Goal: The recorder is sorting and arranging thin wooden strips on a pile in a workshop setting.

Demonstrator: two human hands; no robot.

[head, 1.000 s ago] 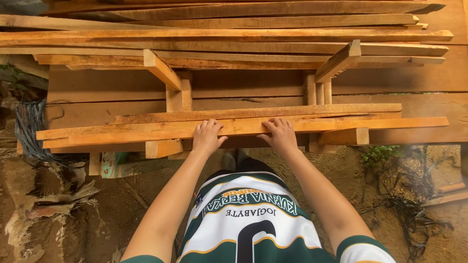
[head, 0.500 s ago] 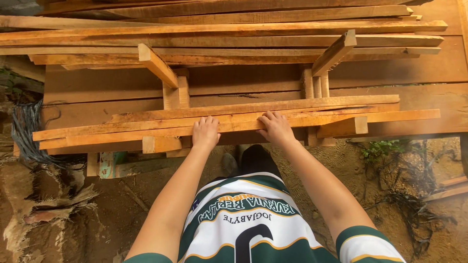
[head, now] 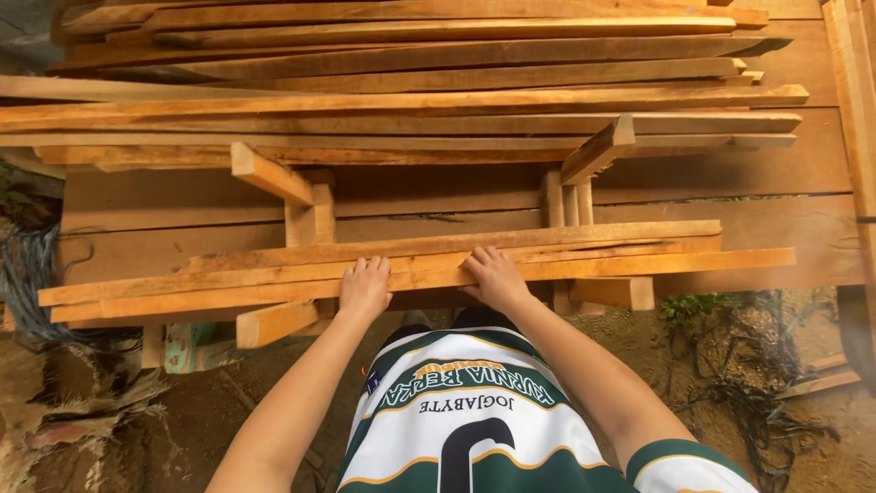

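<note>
Behind the hands' plank [head: 274,290], stacked boards [head: 411,110] (rack posts [head: 310,215] between)

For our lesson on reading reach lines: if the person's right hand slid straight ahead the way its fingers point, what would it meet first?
The right hand rests on the front plank; straight ahead lies the next plank, then probably the upright wooden posts. Depth is unclear.

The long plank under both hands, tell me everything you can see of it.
The long plank is a thin, rough-sawn strip of pale orange wood, lying flat and nearly level at the front of a low rack. It rests on two short wooden arms and lies against similar planks behind it. The left hand and the right hand press on its middle, fingers spread.
</note>
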